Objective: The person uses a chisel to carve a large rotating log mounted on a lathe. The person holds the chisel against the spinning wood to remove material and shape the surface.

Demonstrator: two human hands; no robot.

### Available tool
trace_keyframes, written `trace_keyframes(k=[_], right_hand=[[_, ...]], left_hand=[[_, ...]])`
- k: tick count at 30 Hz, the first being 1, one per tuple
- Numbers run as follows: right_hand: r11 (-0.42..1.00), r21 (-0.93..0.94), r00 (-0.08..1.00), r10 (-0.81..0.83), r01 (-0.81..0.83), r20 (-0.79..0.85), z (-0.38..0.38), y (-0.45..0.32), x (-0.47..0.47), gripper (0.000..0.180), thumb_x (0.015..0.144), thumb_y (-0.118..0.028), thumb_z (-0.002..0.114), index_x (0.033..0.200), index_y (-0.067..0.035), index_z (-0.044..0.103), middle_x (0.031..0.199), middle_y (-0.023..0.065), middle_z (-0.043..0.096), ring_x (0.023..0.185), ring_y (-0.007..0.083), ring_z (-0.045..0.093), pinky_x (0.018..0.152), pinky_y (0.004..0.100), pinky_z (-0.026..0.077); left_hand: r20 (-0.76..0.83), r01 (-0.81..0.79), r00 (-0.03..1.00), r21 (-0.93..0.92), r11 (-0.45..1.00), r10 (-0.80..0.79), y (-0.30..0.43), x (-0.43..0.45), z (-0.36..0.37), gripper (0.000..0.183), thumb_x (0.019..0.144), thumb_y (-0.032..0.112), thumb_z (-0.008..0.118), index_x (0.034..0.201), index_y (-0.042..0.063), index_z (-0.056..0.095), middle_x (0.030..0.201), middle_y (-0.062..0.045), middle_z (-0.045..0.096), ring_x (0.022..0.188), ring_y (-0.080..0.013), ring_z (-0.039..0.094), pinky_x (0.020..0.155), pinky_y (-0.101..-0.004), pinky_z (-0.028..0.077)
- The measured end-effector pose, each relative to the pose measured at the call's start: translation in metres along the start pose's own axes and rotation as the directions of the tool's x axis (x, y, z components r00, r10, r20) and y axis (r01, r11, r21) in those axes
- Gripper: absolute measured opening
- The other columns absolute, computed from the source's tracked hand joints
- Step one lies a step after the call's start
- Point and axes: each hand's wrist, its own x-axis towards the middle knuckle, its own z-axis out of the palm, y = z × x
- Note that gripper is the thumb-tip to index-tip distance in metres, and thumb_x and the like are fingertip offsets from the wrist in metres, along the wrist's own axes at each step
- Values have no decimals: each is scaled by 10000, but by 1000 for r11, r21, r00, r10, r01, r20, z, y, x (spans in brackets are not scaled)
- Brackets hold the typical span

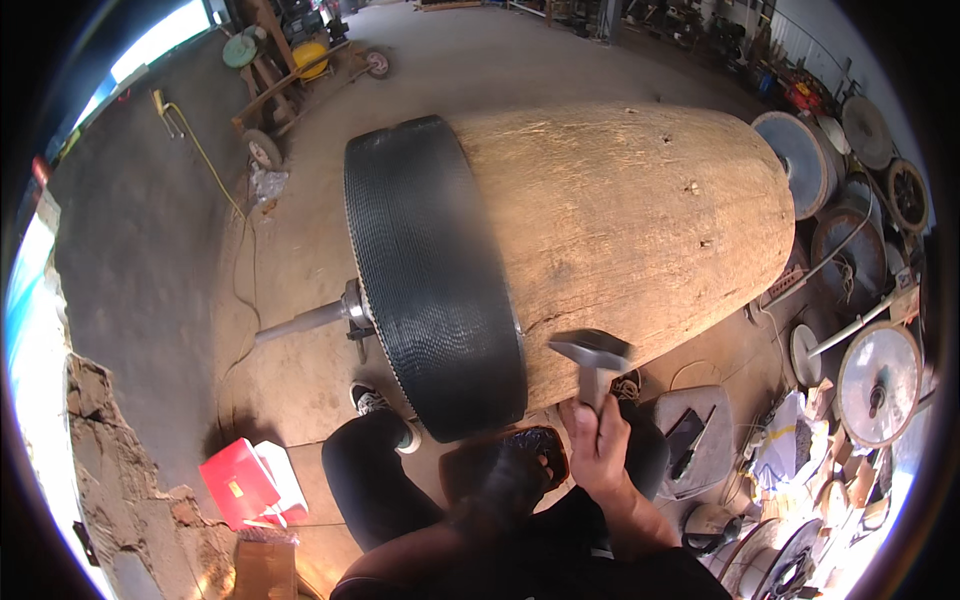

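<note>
A large wooden roller (637, 202) lies across the view, its left end wrapped in a black ridged covering (442, 285). From that end a metal shaft (300, 322) with a collar sticks out. My right hand (600, 439) grips a hammer (592, 351) by its handle, the head close to the roller's lower side. Below the black covering is a dark tub (457, 469) between my legs. My left arm reaches to it, and my left hand (517, 469) is dark and blurred there; its fingers and anything in them cannot be made out.
A red box (240, 484) stands on the floor at lower left. To the right, a grey seat or pad (697, 435) bears a phone-like dark object. Metal discs (879, 382) and spools crowd the right side. A yellow cable (202, 154) runs down the left. A wheeled frame (262, 150) stands at upper left.
</note>
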Motion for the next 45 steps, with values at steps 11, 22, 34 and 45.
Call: trace_keyframes(k=[11,22,34,45], right_hand=[[945,159,935,-239,286,-261,9,-14,-2,195,1095,-130,467,998,29,525,712,53,542,526,122,452,477,292,362],[940,81,918,-301,331,-259,10,-6,2,243,1095,-203,514,1012,25,524,685,55,533,535,145,490,501,297,402],[914,-379,984,-171,142,-44,15,19,1,203,1086,-149,499,1105,49,538,702,100,638,588,171,613,520,335,476],[922,-381,997,-73,69,2,19,20,15,335,1062,-203,583,1215,89,521,697,191,633,600,378,663,555,404,522]], left_hand=[[65,285,957,-15,959,-283,20,39,-84,165,954,196,635,889,67,716,906,-115,720,818,-291,707,749,-434,564],[-399,388,733,-421,820,-551,-1,53,-130,226,866,246,692,984,60,639,745,-83,621,641,-318,629,612,-471,507],[-729,207,667,379,902,153,-77,86,-211,435,731,-15,722,1145,62,610,1102,-138,629,997,-397,646,908,-566,516],[-756,287,629,441,850,180,-91,93,-218,350,751,81,707,1094,65,638,1169,-157,610,1023,-421,626,922,-585,517]])
